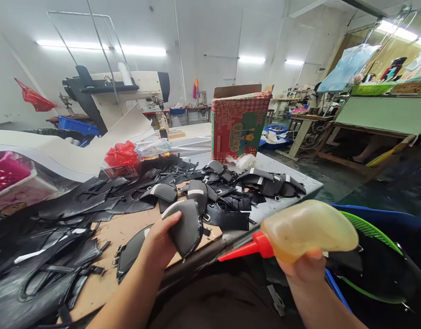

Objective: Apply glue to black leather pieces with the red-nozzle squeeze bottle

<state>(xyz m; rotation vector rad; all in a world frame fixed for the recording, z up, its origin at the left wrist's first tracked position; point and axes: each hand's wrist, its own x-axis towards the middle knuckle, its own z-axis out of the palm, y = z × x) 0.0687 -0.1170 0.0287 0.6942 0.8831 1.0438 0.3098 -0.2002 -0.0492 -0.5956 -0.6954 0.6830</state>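
My left hand (160, 242) grips a curved black leather piece with a grey edge (187, 226) just above the brown cardboard sheet (124, 228) on the table. My right hand (304, 270) holds a squeezable yellowish glue bottle (311, 227) with a red nozzle (246, 249). The nozzle points left toward the leather piece, a short gap away from it. Several similar black leather pieces with buckles (227, 189) lie piled across the table beyond my hands.
A red and green cardboard box (238, 121) stands at the table's far edge, a sewing machine (128, 91) behind left. A pink basket (7, 171) sits far left, red plastic bag (122, 155) mid-table. A blue bin with green netting (378, 228) is at my right.
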